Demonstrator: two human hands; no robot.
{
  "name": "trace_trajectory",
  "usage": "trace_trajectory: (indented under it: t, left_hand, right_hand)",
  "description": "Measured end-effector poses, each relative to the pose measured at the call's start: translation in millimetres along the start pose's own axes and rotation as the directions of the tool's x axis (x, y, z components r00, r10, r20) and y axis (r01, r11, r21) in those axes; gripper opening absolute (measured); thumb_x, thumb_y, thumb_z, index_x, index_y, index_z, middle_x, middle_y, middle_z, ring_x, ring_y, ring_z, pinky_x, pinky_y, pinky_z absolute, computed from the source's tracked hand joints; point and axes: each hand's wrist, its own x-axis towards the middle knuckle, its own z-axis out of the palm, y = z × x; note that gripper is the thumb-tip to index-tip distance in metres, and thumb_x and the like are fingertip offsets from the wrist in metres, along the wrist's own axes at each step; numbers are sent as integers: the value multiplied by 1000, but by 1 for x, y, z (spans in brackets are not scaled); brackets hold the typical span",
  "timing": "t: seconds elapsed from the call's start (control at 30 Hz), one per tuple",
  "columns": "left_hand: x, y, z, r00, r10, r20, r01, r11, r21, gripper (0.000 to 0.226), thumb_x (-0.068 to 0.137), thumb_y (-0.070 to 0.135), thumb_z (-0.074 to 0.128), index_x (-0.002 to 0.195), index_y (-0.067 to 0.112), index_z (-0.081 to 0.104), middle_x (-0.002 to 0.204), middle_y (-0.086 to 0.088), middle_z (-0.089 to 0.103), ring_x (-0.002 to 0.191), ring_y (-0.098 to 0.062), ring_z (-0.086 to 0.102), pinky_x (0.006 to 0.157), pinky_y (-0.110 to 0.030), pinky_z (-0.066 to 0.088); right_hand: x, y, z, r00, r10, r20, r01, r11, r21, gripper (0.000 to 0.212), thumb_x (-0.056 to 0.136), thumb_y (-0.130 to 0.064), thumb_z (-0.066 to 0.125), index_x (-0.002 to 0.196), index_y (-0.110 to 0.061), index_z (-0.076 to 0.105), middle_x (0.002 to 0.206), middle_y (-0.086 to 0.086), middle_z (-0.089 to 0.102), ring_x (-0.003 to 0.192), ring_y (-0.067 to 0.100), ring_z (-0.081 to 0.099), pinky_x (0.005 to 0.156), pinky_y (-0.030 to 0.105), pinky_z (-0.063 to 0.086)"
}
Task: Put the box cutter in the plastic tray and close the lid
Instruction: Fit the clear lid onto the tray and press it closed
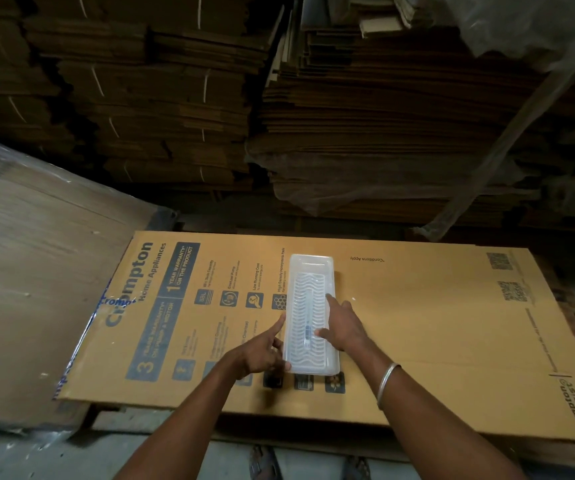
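Now I see my right hand [343, 329] pressing flat, fingers straight, on the long translucent lidded plastic tray [311, 268] holding the pale box cutter [307, 323], left hand [261, 351] relaxed, forefinger touching its left edge.

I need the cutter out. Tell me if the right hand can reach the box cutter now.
Probably not directly: the box cutter lies inside the plastic tray under the translucent lid, which looks shut; the right hand rests on that lid.
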Motion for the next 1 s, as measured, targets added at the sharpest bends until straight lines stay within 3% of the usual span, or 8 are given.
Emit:
trace_trajectory:
  t: [0.2,0.33,0.43,0.53,0.73,0.8,0.9,1.0]
  left_hand:
    - [1,-4,3,999,-19,-28,19,1000,12,123,81,-6,74,159,50,0,111,-9,53,86,-22,60,78,-35,57]
    - [0,-3,3,999,-28,-45,28,1000,10,118,82,-5,72,159,50,2,109,-9,55,82,-21,61,78,-39,57]
    - [0,5,5,997,-11,-77,13,999,34,114,84,5,75,158,53,3,116,-11,58,97,-26,68,88,-43,62]
    - [-1,9,6,996,7,-86,2,995,98,114,85,10,77,159,51,1,122,-14,58,112,-34,67,92,-52,61]
    - [5,0,11,988,-4,-152,36,976,212,120,82,17,82,159,49,-4,107,-10,63,98,-27,70,90,-47,62]
    - [8,5,10,984,-16,-175,71,947,312,123,79,21,86,161,43,-3,115,-12,64,106,-30,69,93,-44,61]
    - [16,27,1,972,81,-223,58,830,555,120,71,32,91,163,27,14,140,-11,54,125,-30,59,104,-42,51]
    - [30,57,-14,944,178,-276,67,718,692,114,75,38,88,163,15,18,162,-9,28,143,-32,45,115,-45,43]
  right_hand:
    - [4,1,2,999,-38,-13,38,999,-16,102,87,-34,82,165,-25,17,153,17,37,126,30,60,106,36,48]
    - [4,1,2,999,-31,-21,30,999,-39,99,86,-37,83,162,-18,23,148,17,43,130,32,56,105,37,48]
    - [4,1,5,999,-17,-29,16,999,-43,89,85,-37,83,155,-15,32,143,19,48,131,35,55,104,38,49]
    - [4,3,6,1000,3,-21,-3,999,-34,95,86,-35,82,160,-15,26,147,20,44,133,36,54,107,40,48]
    - [7,9,5,999,-23,22,24,998,-52,98,90,-29,79,164,-20,16,150,16,44,137,33,50,109,39,45]
    - [8,7,2,999,-41,14,42,995,-88,91,87,-28,82,160,-18,28,148,13,46,133,31,54,106,39,48]
    - [11,0,-7,989,-131,-64,112,963,-244,57,84,-21,84,135,-13,59,149,6,44,117,28,63,95,43,57]
    - [23,-5,-24,978,-175,-114,126,929,-349,47,87,-11,77,132,-11,63,148,5,49,117,26,64,94,42,57]
